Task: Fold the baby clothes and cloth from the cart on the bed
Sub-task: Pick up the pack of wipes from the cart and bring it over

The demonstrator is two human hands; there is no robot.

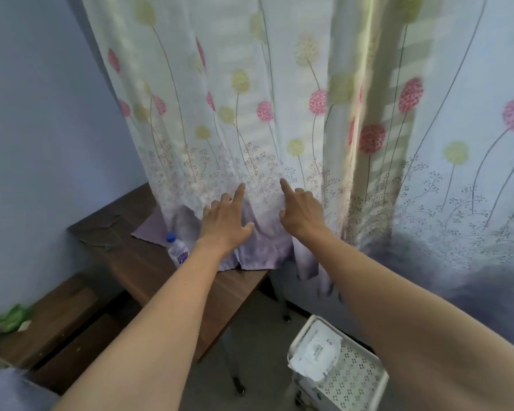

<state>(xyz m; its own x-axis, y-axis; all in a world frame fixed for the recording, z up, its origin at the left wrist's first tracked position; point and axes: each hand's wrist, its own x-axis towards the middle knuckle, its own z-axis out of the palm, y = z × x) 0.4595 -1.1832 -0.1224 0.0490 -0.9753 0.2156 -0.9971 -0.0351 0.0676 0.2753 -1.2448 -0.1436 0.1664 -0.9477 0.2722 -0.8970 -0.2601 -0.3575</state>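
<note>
- Hands out at frame centre, both arms stretched forward toward the window drapery: left hand [224, 223] with fingers spread and forefinger raised, right hand [303, 212] with forefinger straight, thumb out, remaining fingers tucked out of sight behind the knuckles.
- Gripping nothing on either side; fingertips near or against the floral curtain [250, 114], contact impossible to tell.
- Probably a stretch or starting pose rather than a reach for laundry, judging by the lack of any garment under or between the palms.
- At lower right, well apart from both hands and beneath the right forearm: cart [356, 378], white, with a perforated top tray.
- Lying at the left end of that tray: white packet [315, 351], crinkled and plastic-looking, more like a wipes pack than cloth; no garments plainly visible, lower shelves out of view.
- Folding apparently not yet begun; calls for a turn down and to the right before any picking up.
- No bed clearly identifiable; only a blurred grey-blue patch in the lower left corner.
- Left of centre: wooden desk [149, 271] under the curtain hem, plastic bottle [177, 249] just beside the left wrist, worth avoiding when drawing the arms in.
</note>
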